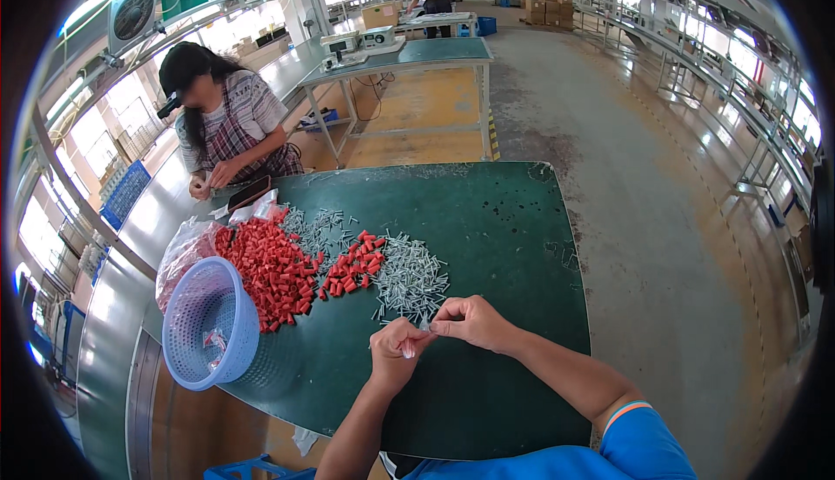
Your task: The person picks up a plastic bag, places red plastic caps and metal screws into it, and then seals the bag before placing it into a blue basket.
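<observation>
My left hand [397,351] is closed on a small clear plastic bag [424,325], at the near side of the green table [504,254]. From the right, my right hand [474,322] pinches the same bag's edge, so the two hands nearly meet. Whatever the bag contains is too small to make out. Just beyond my hands lies a heap of silver screws [410,273]. Beside it sits a small group of red plastic plugs [355,264], and a larger pile of red plugs [270,267] spreads further left.
A blue perforated basket [202,328] with small clear bags inside stands at the table's left edge. Behind it rests a large clear plastic bag [184,250]. More screws [317,230] lie near a dark phone [250,193]. Across the far left corner, a co-worker [230,123] works with both hands.
</observation>
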`<move>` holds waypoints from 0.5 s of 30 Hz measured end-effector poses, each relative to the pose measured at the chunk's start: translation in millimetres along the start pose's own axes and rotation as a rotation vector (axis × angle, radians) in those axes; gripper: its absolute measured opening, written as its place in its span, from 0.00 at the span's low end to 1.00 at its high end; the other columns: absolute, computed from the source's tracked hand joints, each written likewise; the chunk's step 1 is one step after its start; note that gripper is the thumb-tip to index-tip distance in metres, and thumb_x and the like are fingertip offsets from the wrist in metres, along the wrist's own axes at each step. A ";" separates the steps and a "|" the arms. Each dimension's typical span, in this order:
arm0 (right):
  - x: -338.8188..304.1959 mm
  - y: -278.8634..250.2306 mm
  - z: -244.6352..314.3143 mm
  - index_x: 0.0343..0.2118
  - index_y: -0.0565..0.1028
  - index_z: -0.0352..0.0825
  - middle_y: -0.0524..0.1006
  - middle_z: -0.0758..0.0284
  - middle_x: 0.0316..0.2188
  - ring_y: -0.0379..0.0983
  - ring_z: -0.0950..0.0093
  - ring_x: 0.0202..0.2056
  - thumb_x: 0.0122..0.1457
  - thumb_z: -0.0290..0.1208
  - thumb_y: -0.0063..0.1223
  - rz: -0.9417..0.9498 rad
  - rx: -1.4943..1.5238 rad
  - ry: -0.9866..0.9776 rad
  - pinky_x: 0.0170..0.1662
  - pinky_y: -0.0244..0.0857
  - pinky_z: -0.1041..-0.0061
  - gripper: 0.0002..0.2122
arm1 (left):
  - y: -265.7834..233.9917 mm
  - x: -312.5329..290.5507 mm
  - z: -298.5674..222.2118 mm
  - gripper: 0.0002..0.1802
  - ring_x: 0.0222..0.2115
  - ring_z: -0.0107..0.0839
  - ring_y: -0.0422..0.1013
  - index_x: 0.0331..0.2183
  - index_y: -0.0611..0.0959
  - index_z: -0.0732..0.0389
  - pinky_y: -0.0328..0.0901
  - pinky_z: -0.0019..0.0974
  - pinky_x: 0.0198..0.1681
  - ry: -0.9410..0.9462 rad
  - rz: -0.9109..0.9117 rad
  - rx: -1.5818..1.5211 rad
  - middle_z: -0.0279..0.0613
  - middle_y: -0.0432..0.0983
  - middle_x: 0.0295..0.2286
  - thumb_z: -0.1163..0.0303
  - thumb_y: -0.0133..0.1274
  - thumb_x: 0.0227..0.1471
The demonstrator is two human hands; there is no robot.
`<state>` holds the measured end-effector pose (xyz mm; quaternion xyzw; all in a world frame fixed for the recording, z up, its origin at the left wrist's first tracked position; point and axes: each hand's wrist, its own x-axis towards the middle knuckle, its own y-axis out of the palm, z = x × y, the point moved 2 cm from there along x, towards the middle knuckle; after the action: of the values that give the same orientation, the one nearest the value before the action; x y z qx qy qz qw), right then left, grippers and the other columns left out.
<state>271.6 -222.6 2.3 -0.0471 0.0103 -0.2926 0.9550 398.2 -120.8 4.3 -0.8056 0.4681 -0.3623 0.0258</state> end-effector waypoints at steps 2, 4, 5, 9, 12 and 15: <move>-1.5 2.2 1.9 0.27 0.76 0.30 0.75 0.71 0.23 0.67 0.85 0.27 0.50 0.30 0.56 0.004 -0.002 0.003 0.33 0.62 0.83 0.08 | 0.3 -3.4 4.5 0.13 0.14 0.25 0.62 0.16 0.73 0.62 0.55 0.28 0.17 0.011 0.005 -0.011 0.36 0.64 0.13 0.81 0.63 0.30; -0.8 3.2 3.2 0.27 0.76 0.30 0.75 0.71 0.23 0.67 0.86 0.26 0.50 0.29 0.55 0.015 0.002 0.014 0.32 0.62 0.83 0.07 | -0.7 -2.4 5.6 0.13 0.14 0.26 0.62 0.16 0.73 0.62 0.56 0.28 0.17 0.051 0.008 0.034 0.36 0.65 0.13 0.80 0.63 0.30; 0.4 2.2 1.9 0.27 0.76 0.30 0.75 0.72 0.23 0.67 0.86 0.26 0.50 0.28 0.55 0.013 0.035 0.045 0.32 0.62 0.84 0.06 | -0.2 -1.7 6.8 0.12 0.14 0.28 0.63 0.17 0.74 0.62 0.56 0.29 0.17 0.094 0.020 0.072 0.37 0.65 0.13 0.80 0.64 0.30; 0.2 -0.2 1.1 0.26 0.76 0.30 0.75 0.73 0.23 0.67 0.87 0.26 0.48 0.26 0.55 -0.049 0.105 0.048 0.31 0.63 0.84 0.05 | 3.1 3.8 3.0 0.10 0.15 0.26 0.62 0.18 0.76 0.62 0.56 0.28 0.18 0.119 -0.009 0.100 0.36 0.66 0.15 0.78 0.63 0.31; 3.8 -2.6 5.3 0.24 0.75 0.29 0.74 0.70 0.21 0.68 0.85 0.26 0.46 0.27 0.56 -0.183 -0.033 -0.020 0.31 0.64 0.83 0.06 | 2.6 7.1 1.8 0.08 0.16 0.21 0.61 0.21 0.78 0.63 0.55 0.26 0.19 -0.117 -0.008 0.043 0.34 0.67 0.16 0.79 0.61 0.34; 4.0 -0.5 6.6 0.22 0.75 0.30 0.74 0.69 0.22 0.69 0.81 0.27 0.43 0.26 0.56 -0.210 -0.146 -0.030 0.33 0.63 0.80 0.05 | 2.7 5.5 5.6 0.03 0.18 0.15 0.58 0.23 0.79 0.64 0.54 0.22 0.20 -0.172 0.029 0.006 0.29 0.67 0.16 0.79 0.56 0.39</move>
<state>275.0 -224.7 9.0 -0.1218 0.0124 -0.3885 0.9133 401.3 -128.3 2.2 -0.8267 0.4747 -0.2929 0.0735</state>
